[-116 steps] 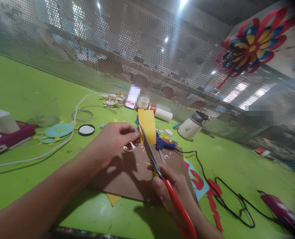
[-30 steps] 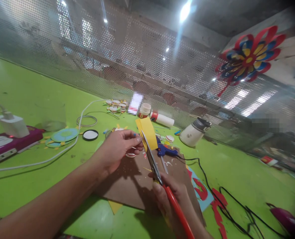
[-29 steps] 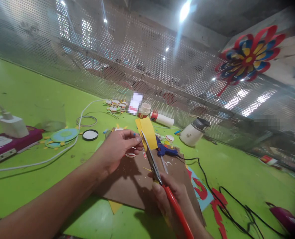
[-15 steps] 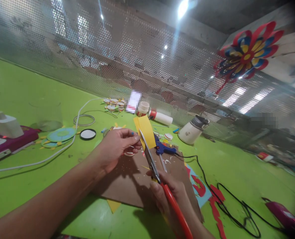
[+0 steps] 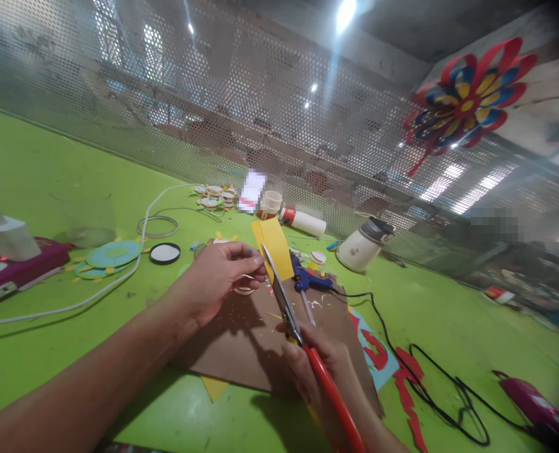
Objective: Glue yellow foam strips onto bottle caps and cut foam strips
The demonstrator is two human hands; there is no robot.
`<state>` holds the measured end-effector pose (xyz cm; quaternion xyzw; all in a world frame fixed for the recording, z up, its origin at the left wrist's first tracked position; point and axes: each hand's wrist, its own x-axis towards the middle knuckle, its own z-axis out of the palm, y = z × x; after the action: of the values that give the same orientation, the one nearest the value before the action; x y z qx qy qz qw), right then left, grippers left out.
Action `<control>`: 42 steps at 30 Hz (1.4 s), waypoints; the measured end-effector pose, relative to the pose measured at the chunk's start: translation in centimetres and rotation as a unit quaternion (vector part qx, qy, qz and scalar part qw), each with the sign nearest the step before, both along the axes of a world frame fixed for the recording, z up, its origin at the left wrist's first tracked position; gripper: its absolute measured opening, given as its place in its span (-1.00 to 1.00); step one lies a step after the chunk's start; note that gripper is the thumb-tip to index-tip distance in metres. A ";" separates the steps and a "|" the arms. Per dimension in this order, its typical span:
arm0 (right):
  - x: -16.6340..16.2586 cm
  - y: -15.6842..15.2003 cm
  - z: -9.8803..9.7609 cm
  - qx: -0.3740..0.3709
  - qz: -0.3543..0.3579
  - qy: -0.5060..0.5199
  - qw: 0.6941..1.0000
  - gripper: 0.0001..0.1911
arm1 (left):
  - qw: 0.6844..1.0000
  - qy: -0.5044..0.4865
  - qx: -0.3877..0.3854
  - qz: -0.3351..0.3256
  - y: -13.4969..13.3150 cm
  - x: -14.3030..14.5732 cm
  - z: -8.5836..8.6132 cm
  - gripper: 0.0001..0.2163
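My left hand (image 5: 215, 280) pinches a yellow paper strip (image 5: 273, 246) by its left edge, holding it upright above a brown cardboard sheet (image 5: 255, 340). My right hand (image 5: 319, 368) is closed round the red handles of a pair of scissors (image 5: 302, 343). The steel blades point up and away, their tips at the strip's lower left edge. A blue glue gun (image 5: 307, 282) lies on the cardboard just behind the strip.
On the green table (image 5: 48, 182): a magenta power strip with white adapter (image 5: 10, 261), a white cable (image 5: 119, 270), blue paper discs (image 5: 109, 257), a black-rimmed lid (image 5: 165, 253), a white jar (image 5: 364, 245), a glue bottle (image 5: 304, 220), red paper cutouts (image 5: 404, 384), black cord (image 5: 430, 384). Perforated metal screen (image 5: 241, 107) behind.
Almost nothing has moved. The yellow strip looks slightly shorter than at the earliest frame, and both hands keep their grip while the view shifts a little.
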<state>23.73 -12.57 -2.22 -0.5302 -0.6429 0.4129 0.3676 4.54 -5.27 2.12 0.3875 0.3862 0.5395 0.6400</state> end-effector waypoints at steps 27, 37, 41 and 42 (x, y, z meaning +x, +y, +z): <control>-0.2 0.0 0.7 0.043 -0.006 -0.043 0.998 -0.45 | 1.000 0.020 -0.009 0.021 -0.2 0.1 0.2 -0.85; 0.8 0.1 2.1 -0.080 0.054 0.044 0.994 -0.48 | 1.000 0.027 0.009 -0.006 0.4 -0.7 0.3 -0.70; 1.9 0.1 2.4 -0.109 0.090 0.088 0.986 -0.51 | 0.997 0.048 0.040 -0.041 0.7 -1.4 0.4 -0.72; 2.2 0.1 2.5 -0.118 0.107 0.090 0.983 -0.52 | 0.996 0.058 0.048 -0.052 0.8 -1.6 0.5 -0.73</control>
<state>25.91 -12.44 0.25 -0.4585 -0.6071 0.5691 0.3121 2.90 -4.51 2.59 0.4683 0.3755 0.4999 0.6244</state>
